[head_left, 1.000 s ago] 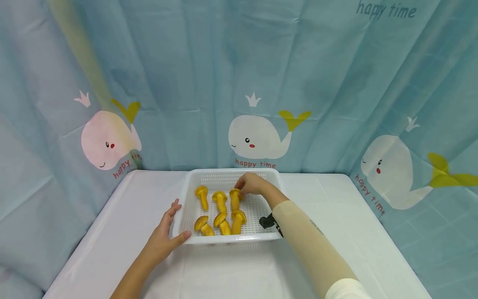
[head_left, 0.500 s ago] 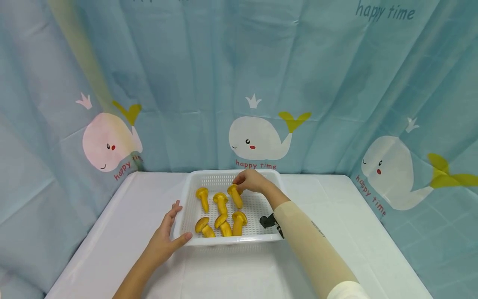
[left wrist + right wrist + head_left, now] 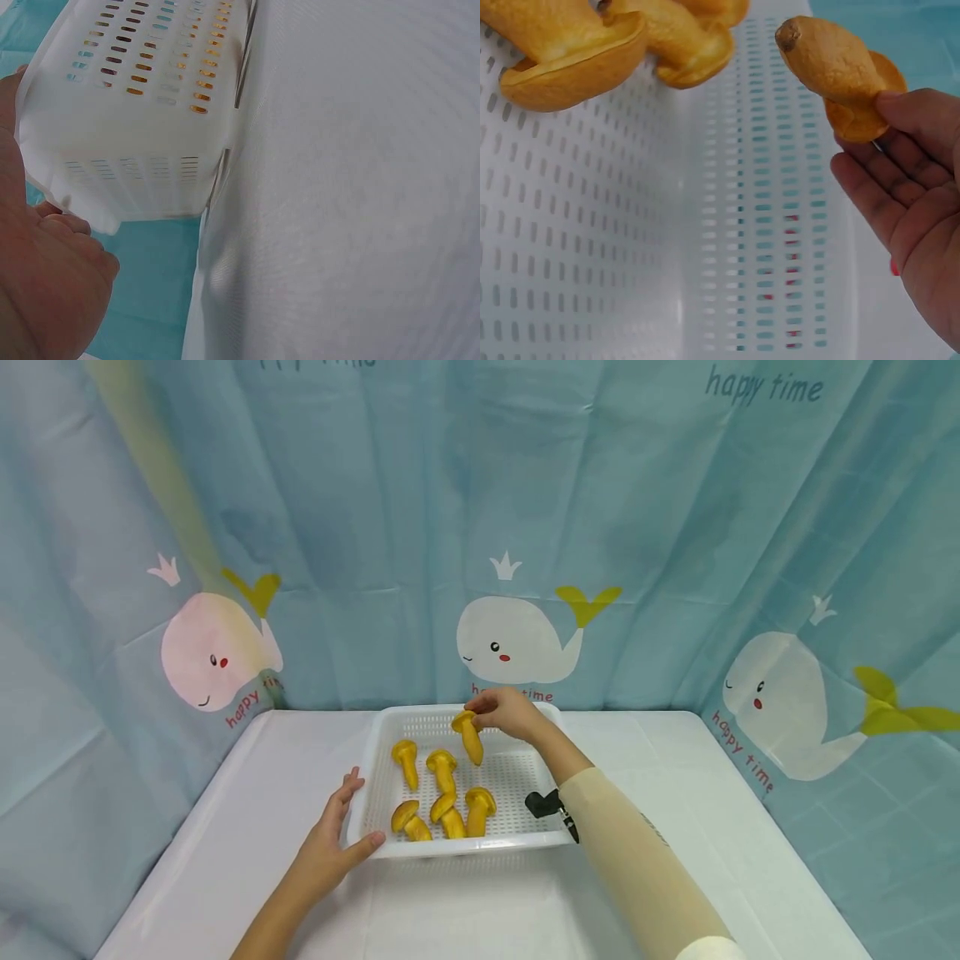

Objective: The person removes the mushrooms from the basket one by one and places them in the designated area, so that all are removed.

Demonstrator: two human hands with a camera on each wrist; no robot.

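Observation:
My right hand (image 3: 506,712) pinches a yellow mushroom (image 3: 470,739) by its cap, thumb on one side. Its stem hangs down over the back of a white perforated plastic basket (image 3: 517,838). In the right wrist view the held mushroom (image 3: 840,71) shows a dark stem end. Several more yellow mushrooms lie in the basket, among them one at the back left (image 3: 406,763) and one at the front right (image 3: 480,811). My left hand (image 3: 330,835) rests at the basket's left front corner, thumb stretched onto the front rim and fingers spread along the left side.
The basket stands on a table with a white cloth (image 3: 465,910). Behind and beside it hangs a blue curtain (image 3: 375,527) printed with whales. A black wrist mount (image 3: 551,807) on my right arm overlaps the basket's right side.
My right hand has lifted the back-right mushroom from behind the front-right one, moving it up and slightly left. The left hand stays at the basket corner.

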